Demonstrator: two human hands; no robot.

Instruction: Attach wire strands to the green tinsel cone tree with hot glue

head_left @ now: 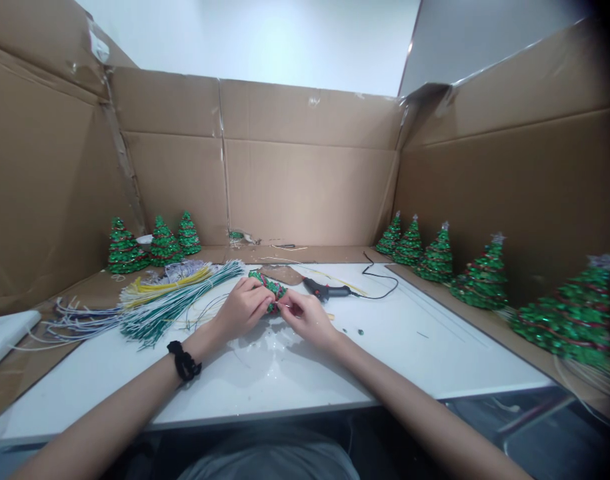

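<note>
Over the middle of the white table, my left hand (pixel 243 307) is wrapped round a small green Christmas tree (pixel 265 283) with shiny tinsel-like branches and bits of red. The tree lies tilted, and my fingers cover much of it. My right hand (pixel 307 319) is closed in a pinch at the tree's right end, on a thin, pale strand that is too small to make out well. Just beyond my right hand, a black hot glue gun (pixel 327 290) rests on its side, its cord running off to the right.
Bundles of green-white (pixel 185 300), yellow (pixel 159 288) and purple-white strands lie left. Finished-looking trees (pixel 479 277) with star tops line the right side; three starless trees (pixel 165 243) stand back left. Cardboard walls (pixel 309 167) enclose the table (pixel 385 347). Small green bits (pixel 361 332) lie right.
</note>
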